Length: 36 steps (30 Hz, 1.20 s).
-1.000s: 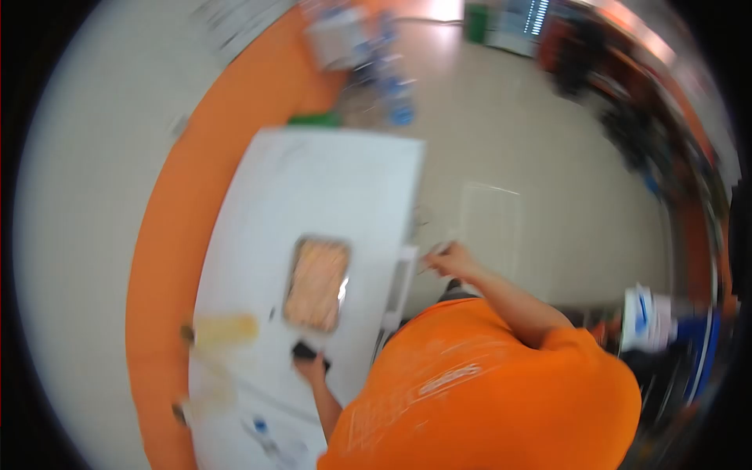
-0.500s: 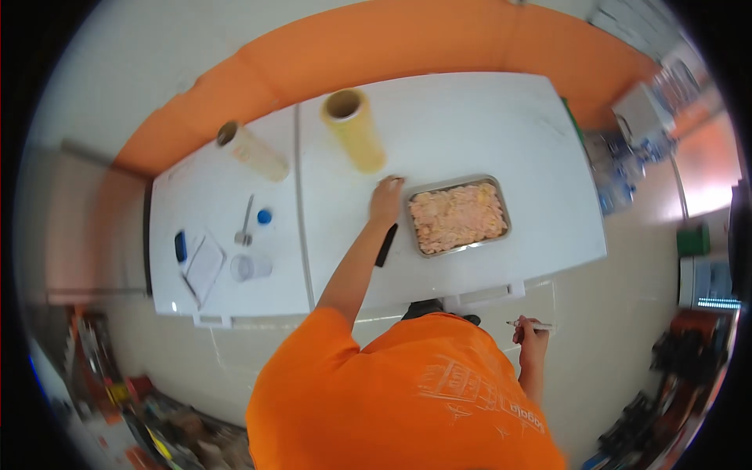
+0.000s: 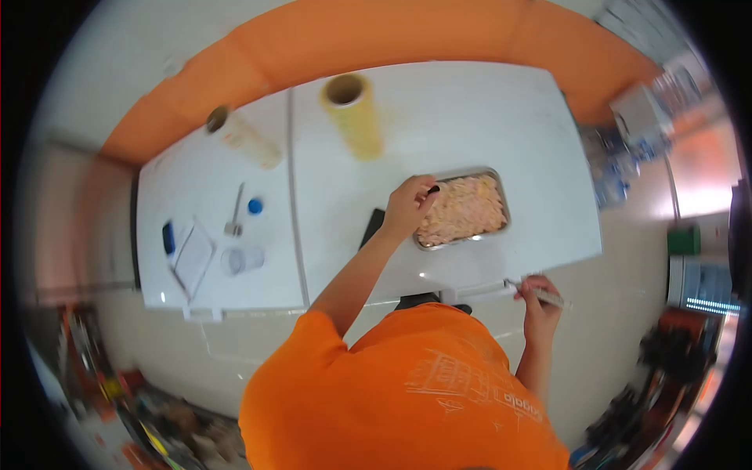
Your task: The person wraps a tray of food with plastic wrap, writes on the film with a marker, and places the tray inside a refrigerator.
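Observation:
My left hand [image 3: 410, 207] is over the left edge of a metal tray [image 3: 506, 221] filled with pale pink, raw-looking meat pieces [image 3: 466, 211]. Its fingers pinch a small black cap [image 3: 433, 189], which looks like a marker's. My right hand [image 3: 540, 301] is closed around a slim white marker [image 3: 552, 297], just off the table's front edge, with the dark tip pointing left. A flat black object [image 3: 374, 227] lies on the table beside my left wrist, partly hidden by it.
Two wrap rolls, one yellow [image 3: 359, 129] and one pale [image 3: 254, 147], stand on the white table [image 3: 470, 102]. At left are a blue cap [image 3: 255, 206], a metal tool [image 3: 236, 215], clear cups [image 3: 243, 260], a notepad [image 3: 193, 257] and a dark blue item [image 3: 168, 237]. Bottles [image 3: 615, 184] stand beyond the right edge.
My left hand has moved right from beside the tray to over its left edge, with the black cap now showing. My right hand has risen toward the table edge, still holding the marker.

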Each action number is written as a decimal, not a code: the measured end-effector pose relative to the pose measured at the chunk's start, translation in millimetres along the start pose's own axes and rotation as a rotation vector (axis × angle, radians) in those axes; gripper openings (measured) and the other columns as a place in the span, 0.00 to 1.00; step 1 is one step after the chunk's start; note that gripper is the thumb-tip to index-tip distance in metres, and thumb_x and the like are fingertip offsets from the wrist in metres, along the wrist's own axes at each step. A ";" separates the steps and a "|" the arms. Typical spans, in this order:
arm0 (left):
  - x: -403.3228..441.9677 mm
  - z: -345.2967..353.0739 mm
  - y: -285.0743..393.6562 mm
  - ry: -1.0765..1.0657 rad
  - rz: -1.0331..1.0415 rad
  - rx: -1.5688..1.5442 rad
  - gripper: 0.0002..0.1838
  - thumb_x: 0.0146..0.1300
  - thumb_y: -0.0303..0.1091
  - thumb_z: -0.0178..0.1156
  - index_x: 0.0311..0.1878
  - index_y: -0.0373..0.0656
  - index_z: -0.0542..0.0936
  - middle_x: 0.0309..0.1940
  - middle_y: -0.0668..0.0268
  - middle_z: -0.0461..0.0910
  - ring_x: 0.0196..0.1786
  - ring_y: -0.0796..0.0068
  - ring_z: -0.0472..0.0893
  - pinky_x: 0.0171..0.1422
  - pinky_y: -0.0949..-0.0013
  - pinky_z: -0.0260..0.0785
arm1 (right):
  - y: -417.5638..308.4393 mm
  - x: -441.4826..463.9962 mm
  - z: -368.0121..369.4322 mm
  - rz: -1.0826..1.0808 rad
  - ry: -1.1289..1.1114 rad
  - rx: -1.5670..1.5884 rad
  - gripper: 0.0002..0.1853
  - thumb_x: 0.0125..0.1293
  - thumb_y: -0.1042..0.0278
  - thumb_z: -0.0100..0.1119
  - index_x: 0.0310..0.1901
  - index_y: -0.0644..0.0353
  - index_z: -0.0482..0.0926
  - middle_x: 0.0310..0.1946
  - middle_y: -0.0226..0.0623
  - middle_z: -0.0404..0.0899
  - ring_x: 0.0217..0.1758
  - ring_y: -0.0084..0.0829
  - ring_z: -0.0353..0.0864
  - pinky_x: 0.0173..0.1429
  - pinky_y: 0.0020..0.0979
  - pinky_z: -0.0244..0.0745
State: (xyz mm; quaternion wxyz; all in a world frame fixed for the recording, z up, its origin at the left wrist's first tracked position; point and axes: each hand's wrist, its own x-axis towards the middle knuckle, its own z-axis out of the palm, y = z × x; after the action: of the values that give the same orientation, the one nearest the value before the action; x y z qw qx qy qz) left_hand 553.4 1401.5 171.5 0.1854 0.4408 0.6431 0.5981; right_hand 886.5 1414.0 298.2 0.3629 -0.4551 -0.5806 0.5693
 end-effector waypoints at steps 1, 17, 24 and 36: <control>0.5 15.3 22.1 -0.070 0.035 -0.097 0.14 0.65 0.26 0.72 0.52 0.40 0.82 0.45 0.61 0.85 0.39 0.71 0.88 0.40 0.71 0.82 | -9.4 4.8 3.8 -0.093 0.000 0.023 0.03 0.66 0.82 0.67 0.39 0.68 0.82 0.39 0.40 0.81 0.36 0.29 0.82 0.42 0.29 0.78; -7.5 81.2 153.3 -0.355 0.364 -0.171 0.15 0.55 0.15 0.74 0.46 0.35 0.85 0.42 0.56 0.87 0.42 0.68 0.88 0.43 0.70 0.84 | -42.2 57.1 -11.0 -0.341 -0.109 -0.023 0.10 0.60 0.85 0.67 0.44 0.68 0.83 0.45 0.41 0.83 0.46 0.28 0.87 0.48 0.28 0.84; -25.1 138.1 170.7 -0.703 0.322 -0.139 0.12 0.62 0.17 0.70 0.49 0.34 0.84 0.44 0.56 0.86 0.42 0.66 0.88 0.44 0.69 0.83 | -26.4 39.3 -93.9 -0.165 -0.149 -0.058 0.08 0.64 0.77 0.72 0.43 0.64 0.83 0.37 0.35 0.87 0.39 0.22 0.87 0.43 0.25 0.81; -95.8 415.3 218.0 -1.355 -0.442 -0.516 0.12 0.72 0.21 0.64 0.57 0.31 0.81 0.44 0.61 0.86 0.46 0.76 0.85 0.53 0.71 0.80 | 17.2 -12.2 -370.1 -0.244 0.069 -0.033 0.07 0.63 0.72 0.76 0.40 0.63 0.87 0.39 0.37 0.86 0.39 0.29 0.87 0.42 0.28 0.82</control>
State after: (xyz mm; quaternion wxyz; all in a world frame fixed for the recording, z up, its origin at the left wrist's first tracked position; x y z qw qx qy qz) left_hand 998.7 1554.7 257.6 0.7529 0.5154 0.3015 0.2770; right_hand 1240.1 1523.8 315.0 0.4418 -0.4064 -0.6281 0.4952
